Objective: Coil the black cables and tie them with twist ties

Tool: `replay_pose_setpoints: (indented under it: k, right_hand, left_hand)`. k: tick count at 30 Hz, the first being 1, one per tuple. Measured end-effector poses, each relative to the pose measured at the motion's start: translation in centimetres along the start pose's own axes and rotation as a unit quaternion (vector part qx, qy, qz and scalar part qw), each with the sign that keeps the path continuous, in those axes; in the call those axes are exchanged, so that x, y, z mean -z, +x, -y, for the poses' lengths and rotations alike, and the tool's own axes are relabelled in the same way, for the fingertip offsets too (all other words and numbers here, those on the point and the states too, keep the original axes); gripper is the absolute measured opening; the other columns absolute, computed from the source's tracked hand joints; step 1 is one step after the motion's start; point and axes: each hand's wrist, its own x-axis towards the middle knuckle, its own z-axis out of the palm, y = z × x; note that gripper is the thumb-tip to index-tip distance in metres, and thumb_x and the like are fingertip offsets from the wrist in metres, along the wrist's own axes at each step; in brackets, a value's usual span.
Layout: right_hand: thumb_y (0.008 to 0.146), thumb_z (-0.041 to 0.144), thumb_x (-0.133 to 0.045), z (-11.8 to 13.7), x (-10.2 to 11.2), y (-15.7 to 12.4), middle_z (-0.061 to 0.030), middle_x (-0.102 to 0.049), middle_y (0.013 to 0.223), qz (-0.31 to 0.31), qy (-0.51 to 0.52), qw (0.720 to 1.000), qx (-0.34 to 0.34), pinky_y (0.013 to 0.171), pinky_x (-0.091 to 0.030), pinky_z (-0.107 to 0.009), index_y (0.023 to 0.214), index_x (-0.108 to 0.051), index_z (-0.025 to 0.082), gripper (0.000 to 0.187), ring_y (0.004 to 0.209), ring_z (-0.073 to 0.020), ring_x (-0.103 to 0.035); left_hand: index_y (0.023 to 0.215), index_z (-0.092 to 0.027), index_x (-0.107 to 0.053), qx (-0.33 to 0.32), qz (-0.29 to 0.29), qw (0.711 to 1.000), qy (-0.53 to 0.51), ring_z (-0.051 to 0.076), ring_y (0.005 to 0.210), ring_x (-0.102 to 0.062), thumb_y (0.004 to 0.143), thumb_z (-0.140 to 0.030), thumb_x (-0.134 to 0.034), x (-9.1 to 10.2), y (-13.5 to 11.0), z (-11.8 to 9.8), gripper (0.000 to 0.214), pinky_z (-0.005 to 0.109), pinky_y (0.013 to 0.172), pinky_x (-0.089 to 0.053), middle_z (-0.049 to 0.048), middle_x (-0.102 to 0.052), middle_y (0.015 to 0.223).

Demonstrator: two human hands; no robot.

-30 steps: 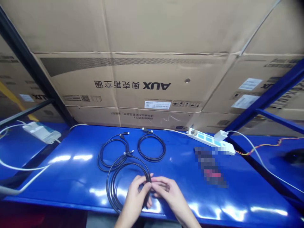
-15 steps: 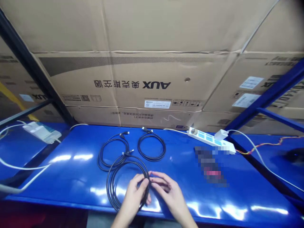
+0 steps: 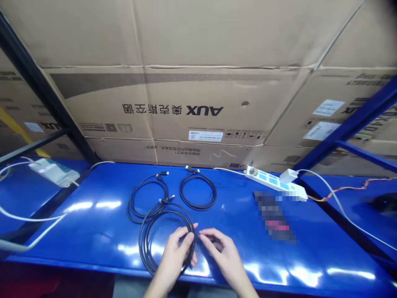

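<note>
My left hand (image 3: 178,250) is closed around the right side of a large coil of black cable (image 3: 190,222), thumb on top of the strands. The coil's plug ends (image 3: 167,200) lie at its far side. Just right of the coil, my right hand (image 3: 221,252) is in a pinch, thumb against the fingertips. Whether something small is between those fingertips cannot be made out. Behind the large coil, and partly overlapped by it, lies a smaller black cable coil (image 3: 130,203). Another small black coil (image 3: 198,207) rests farther right, its connectors pointing toward the boxes.
A white power strip (image 3: 269,180) with a plugged-in white charger (image 3: 288,176) sits at the back right. In front of it lies a pixelated dark item (image 3: 273,215). Cardboard boxes (image 3: 173,91) wall off the back of the blue shelf (image 3: 102,236). White adapters (image 3: 56,173) lie on the left.
My right hand has drawn slightly right, away from the coil, and its fingers have closed together. My left hand keeps its hold on the large cable coil.
</note>
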Motion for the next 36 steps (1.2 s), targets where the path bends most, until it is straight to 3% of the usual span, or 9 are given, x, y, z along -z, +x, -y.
replay_pose_setpoints:
  k: [2,11,15,20,24,27,32,36]
  right_hand:
    - [0.085,0.061,-0.069,0.0,0.0,-0.1,-0.0124,-0.079,0.096,0.002,-0.009,1.000,0.010,0.078,-0.059,-0.035,0.093,-0.078,0.018,0.045,0.090,-0.0290,-0.074]
    - [0.088,0.048,-0.071,-0.1,0.0,-0.3,-0.0106,-0.074,0.096,0.013,-0.036,0.996,0.077,0.068,-0.055,-0.030,0.094,-0.080,0.020,0.030,0.078,-0.0224,-0.069]
    - [0.088,0.044,-0.071,0.4,0.2,-0.6,-0.0103,-0.073,0.094,0.027,-0.039,0.994,0.099,0.077,-0.055,-0.032,0.090,-0.080,0.021,0.025,0.087,-0.0244,-0.069]
    - [0.086,0.054,-0.071,0.5,0.1,-0.8,-0.0109,-0.073,0.096,0.047,0.032,0.998,0.029,0.075,-0.056,-0.031,0.087,-0.077,0.019,0.035,0.087,-0.0247,-0.070]
    - [0.081,0.059,-0.075,-0.1,0.1,-0.2,-0.0070,-0.072,0.079,0.064,0.059,0.996,-0.009,0.067,-0.055,-0.030,0.081,-0.073,0.017,0.042,0.070,-0.0207,-0.068]
    - [0.075,0.058,-0.081,0.0,0.2,0.1,-0.0038,-0.072,0.070,0.090,0.072,0.993,-0.032,0.067,-0.056,-0.032,0.087,-0.072,0.018,0.043,0.063,-0.0199,-0.068]
    - [0.080,0.055,-0.078,0.9,-0.1,0.1,-0.0061,-0.076,0.068,0.145,0.081,0.985,-0.042,0.077,-0.059,-0.037,0.091,-0.070,0.017,0.040,0.070,-0.0252,-0.075]
    - [0.082,0.053,-0.075,0.7,-0.4,-0.1,-0.0057,-0.075,0.070,0.124,0.064,0.990,-0.022,0.071,-0.058,-0.035,0.087,-0.072,0.018,0.036,0.068,-0.0243,-0.074]
  left_hand:
    - [0.129,-0.008,-0.065,0.003,0.003,1.000,0.001,0.012,0.041,-0.051,0.086,-0.065,-0.064,0.0,0.0,0.0,0.071,0.024,0.047,-0.038,-0.0049,-0.056,0.048]
    - [0.131,-0.007,-0.064,-0.001,0.004,1.000,0.000,0.013,0.042,-0.051,0.085,-0.064,-0.065,0.0,-0.1,-0.3,0.073,0.023,0.047,-0.036,-0.0055,-0.055,0.048]
    - [0.128,-0.009,-0.066,0.000,0.003,1.000,-0.002,0.013,0.043,-0.051,0.084,-0.065,-0.066,-0.1,-0.2,-0.7,0.072,0.023,0.047,-0.036,-0.0052,-0.055,0.049]
    - [0.128,-0.007,-0.066,0.006,0.004,1.000,-0.003,0.013,0.043,-0.051,0.084,-0.065,-0.066,-0.2,-0.3,-0.8,0.073,0.023,0.046,-0.035,-0.0048,-0.055,0.049]
    - [0.129,-0.007,-0.065,0.004,0.006,1.000,0.000,0.013,0.044,-0.051,0.084,-0.065,-0.065,-0.1,-0.4,-0.7,0.073,0.024,0.047,-0.037,-0.0041,-0.057,0.050]
    - [0.127,-0.008,-0.066,0.003,0.005,1.000,0.003,0.012,0.043,-0.049,0.083,-0.066,-0.066,-0.2,-0.4,-0.8,0.073,0.023,0.047,-0.036,-0.0048,-0.056,0.050]
    - [0.126,-0.007,-0.068,0.005,-0.001,1.000,0.000,0.011,0.042,-0.046,0.080,-0.069,-0.068,-0.2,-0.3,-1.0,0.077,0.023,0.045,-0.034,-0.0085,-0.046,0.048]
    - [0.129,-0.008,-0.067,0.007,0.003,1.000,-0.005,0.011,0.042,-0.045,0.080,-0.069,-0.068,-0.2,-0.4,-1.0,0.078,0.023,0.045,-0.035,-0.0077,-0.049,0.049]
